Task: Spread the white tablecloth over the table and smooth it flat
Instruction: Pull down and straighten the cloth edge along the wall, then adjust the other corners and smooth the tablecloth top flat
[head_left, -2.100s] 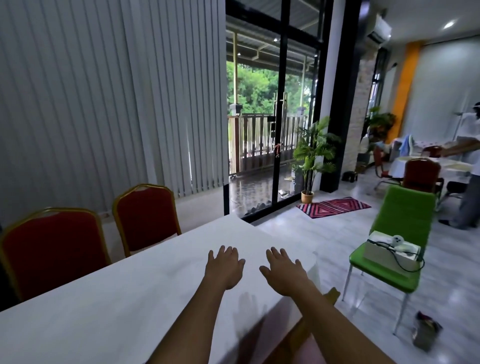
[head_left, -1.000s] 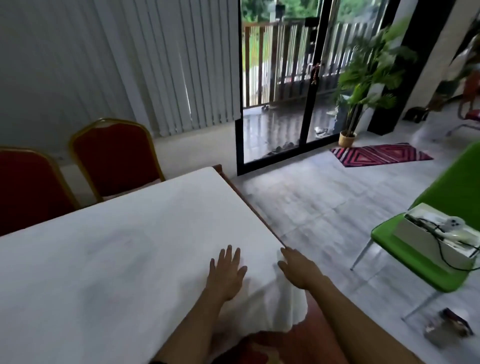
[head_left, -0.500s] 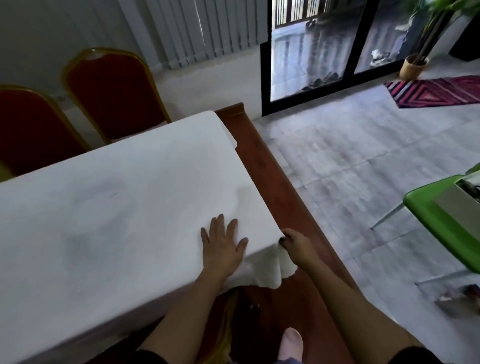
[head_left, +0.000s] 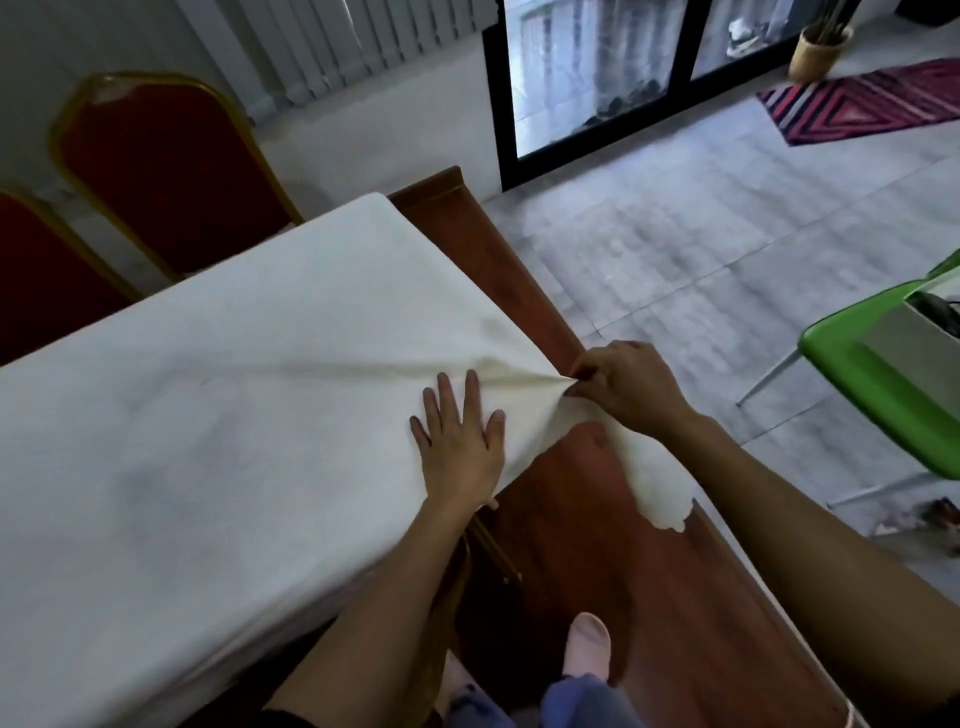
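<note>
The white tablecloth (head_left: 234, 415) covers most of the wooden table (head_left: 447, 202); a brown strip of bare wood shows along the right end. My left hand (head_left: 460, 441) lies flat on the cloth near its right edge, fingers spread. My right hand (head_left: 623, 387) pinches the cloth's right edge and pulls it rightward, raising tight creases that fan back toward the left. A loose corner of cloth hangs below my right forearm over the wood.
Two red chairs with gold frames (head_left: 156, 166) stand behind the table at the far left. A green chair (head_left: 878, 384) carrying a white box sits on the tiled floor to the right. A glass door (head_left: 597, 78), a patterned rug (head_left: 872, 104) and a plant pot (head_left: 818, 52) lie beyond.
My view tilted down onto the table end. My right hand closed on the cloth's edge and pulled it right, forming creases. My left hand stayed flat on the cloth.
</note>
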